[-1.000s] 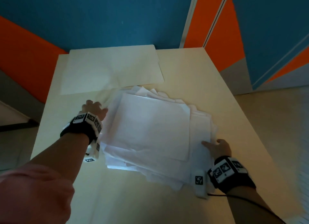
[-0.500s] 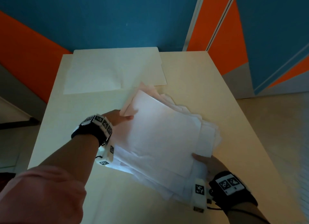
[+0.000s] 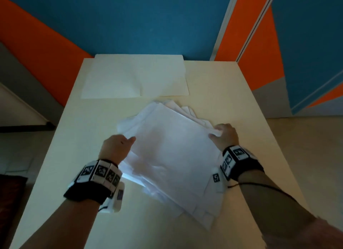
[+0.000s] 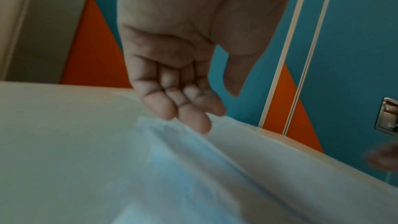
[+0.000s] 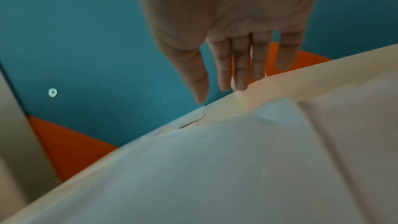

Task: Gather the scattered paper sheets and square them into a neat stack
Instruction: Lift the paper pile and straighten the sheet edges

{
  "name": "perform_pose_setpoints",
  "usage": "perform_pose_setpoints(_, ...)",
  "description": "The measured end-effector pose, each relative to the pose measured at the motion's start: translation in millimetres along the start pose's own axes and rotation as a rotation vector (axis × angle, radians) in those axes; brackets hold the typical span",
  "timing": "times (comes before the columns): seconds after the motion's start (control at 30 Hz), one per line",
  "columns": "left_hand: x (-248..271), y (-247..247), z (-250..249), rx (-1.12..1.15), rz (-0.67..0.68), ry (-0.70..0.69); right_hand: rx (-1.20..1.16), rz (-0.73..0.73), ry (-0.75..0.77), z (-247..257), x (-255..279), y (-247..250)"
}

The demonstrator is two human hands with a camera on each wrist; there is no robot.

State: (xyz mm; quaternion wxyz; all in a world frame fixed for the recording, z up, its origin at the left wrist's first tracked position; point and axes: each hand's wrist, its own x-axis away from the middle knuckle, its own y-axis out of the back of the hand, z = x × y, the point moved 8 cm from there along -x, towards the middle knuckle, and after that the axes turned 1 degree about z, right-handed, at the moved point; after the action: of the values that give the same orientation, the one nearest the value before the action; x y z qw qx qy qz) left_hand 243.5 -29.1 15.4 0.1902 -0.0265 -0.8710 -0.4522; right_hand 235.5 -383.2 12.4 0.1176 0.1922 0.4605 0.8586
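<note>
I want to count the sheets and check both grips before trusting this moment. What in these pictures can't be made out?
- Sheet count: the pile overlaps itself in the head view; wrist views are blurred.
- Left hand fingers: under the pile in the head view; the left wrist view shows fingertips at the paper edge, contact unclear.
- Right hand grip: blurred in the head view.
- Flat sheets at the far end: number unclear.

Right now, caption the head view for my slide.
Left hand and right hand flank a fanned paper pile on the white table.
</note>
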Motion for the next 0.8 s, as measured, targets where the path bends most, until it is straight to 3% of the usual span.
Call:
perform_pose_setpoints(0.1,49,-47,41,0.030,0.391,0.279,0.118,0.203,0.086,23,-26,-29)
perform_pose_setpoints(0.17,77,-71,55,0.112,0.512,0.387,0.162,0.316,0.102,26,-35,-46)
perform_pose_setpoints(0.3,79,-88,51,0.470,0.314,0.446,0.328,0.393,0.072,25,-52,-58)
perform_pose_setpoints(0.4,64,-82,43,0.642,0.089,0.464,0.252,0.504,0.013,26,-55,-63)
perform_pose_setpoints(0.53,61,-55,42,0.379,-0.128,0.496,0.244,0.452,-0.010,22,-58,-55)
perform_pose_setpoints(0.67,62,-60,49,0.533,-0.164,0.631,0.182,0.451,-0.058,22,-53,-59)
perform_pose_setpoints(0.8,42,-64,40,0.633,-0.082,0.567,0.010,0.462,-0.090,23,-48,-66)
